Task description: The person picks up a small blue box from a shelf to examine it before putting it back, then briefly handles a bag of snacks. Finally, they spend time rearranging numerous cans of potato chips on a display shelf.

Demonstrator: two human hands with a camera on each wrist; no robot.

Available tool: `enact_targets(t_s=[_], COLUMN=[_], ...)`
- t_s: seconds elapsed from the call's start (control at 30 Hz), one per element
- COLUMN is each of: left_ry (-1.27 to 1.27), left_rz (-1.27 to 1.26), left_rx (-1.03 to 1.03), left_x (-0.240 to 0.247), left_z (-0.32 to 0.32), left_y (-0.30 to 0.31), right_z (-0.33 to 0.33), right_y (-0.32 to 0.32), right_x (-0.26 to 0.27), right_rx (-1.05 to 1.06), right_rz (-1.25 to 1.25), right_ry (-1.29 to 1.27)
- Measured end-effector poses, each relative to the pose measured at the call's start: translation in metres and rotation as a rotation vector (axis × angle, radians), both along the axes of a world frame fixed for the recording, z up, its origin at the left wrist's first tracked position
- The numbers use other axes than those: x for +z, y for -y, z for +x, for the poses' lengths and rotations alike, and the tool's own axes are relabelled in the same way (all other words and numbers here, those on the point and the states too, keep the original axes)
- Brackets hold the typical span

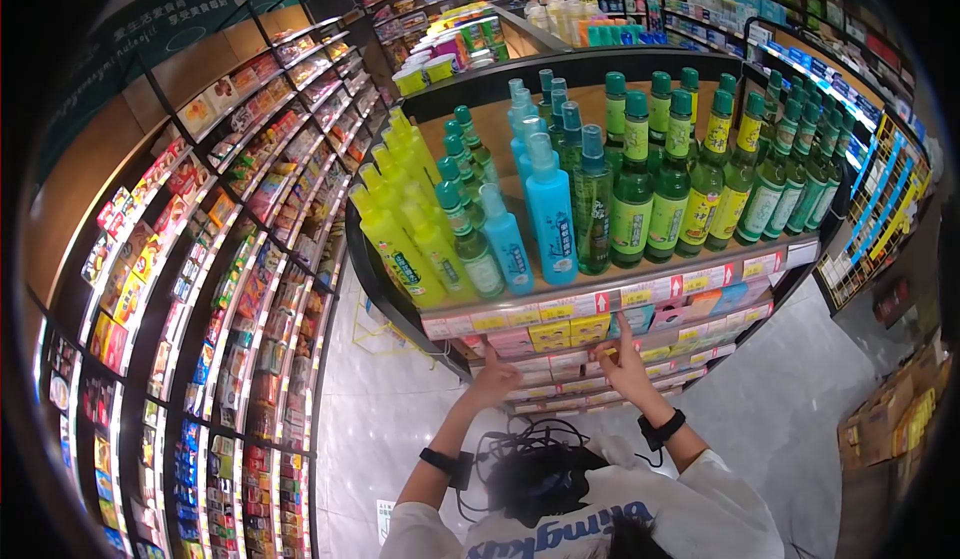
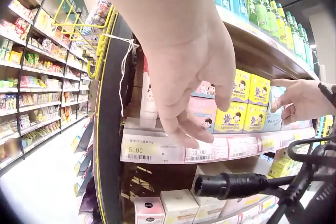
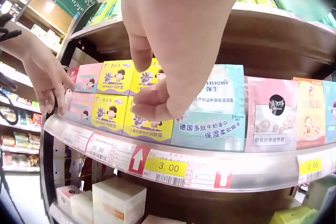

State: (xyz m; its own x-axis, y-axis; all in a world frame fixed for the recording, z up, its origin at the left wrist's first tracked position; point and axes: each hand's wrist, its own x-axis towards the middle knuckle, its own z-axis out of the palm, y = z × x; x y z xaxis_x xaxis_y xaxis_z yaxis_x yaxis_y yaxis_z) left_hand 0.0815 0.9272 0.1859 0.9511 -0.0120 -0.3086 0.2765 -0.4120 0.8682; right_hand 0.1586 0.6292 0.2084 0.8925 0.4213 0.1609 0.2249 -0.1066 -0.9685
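Note:
My left hand (image 2: pixel 194 77) reaches to the shelf with loosely bent fingers, in front of pink boxes (image 2: pixel 202 110) at the row's left end. A white tube (image 2: pixel 148 103) stands just left of it. My right hand (image 3: pixel 168 61) is held before the stacked yellow boxes (image 3: pixel 109 112), its fingertips overlapping the front of one of them. Beside these stands a light-blue cream box (image 3: pixel 210 129), partly hidden by that hand. In the head view, the left hand (image 1: pixel 492 379) and right hand (image 1: pixel 625 367) are apart at the shelf edge, and nothing shows gripped in either.
Green bottles (image 1: pixel 632 204) and blue spray bottles (image 1: pixel 550 214) crowd the top shelf above the hands. A price-label strip (image 3: pixel 168 167) runs along the shelf edge. White boxes (image 3: pixel 119 200) stand one level lower. Black cables (image 2: pixel 262 182) hang near the front. Snack shelves (image 1: pixel 230 219) line the left.

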Motion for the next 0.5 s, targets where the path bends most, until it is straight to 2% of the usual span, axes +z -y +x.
enact_targets(t_s=[0.13, 0.2, 0.3, 0.5], left_ry=[0.214, 0.191, 0.012, 0.141], left_rz=[0.276, 0.315, 0.159, 0.175], left_rx=[-0.110, -0.116, -0.042, -0.062], left_x=[-0.005, -0.003, 0.025, 0.010], left_z=[-0.001, 0.000, -0.003, -0.006], left_y=[-0.003, -0.003, 0.008, 0.000], right_z=[-0.004, -0.005, -0.002, 0.004], right_y=[-0.007, -0.008, -0.009, -0.005], right_x=[0.007, 0.012, 0.008, 0.016], right_rx=[-0.008, -0.013, -0.020, -0.018], right_rz=[-0.082, -0.089, -0.087, -0.117], right_ry=[0.047, 0.019, 0.009, -0.010])
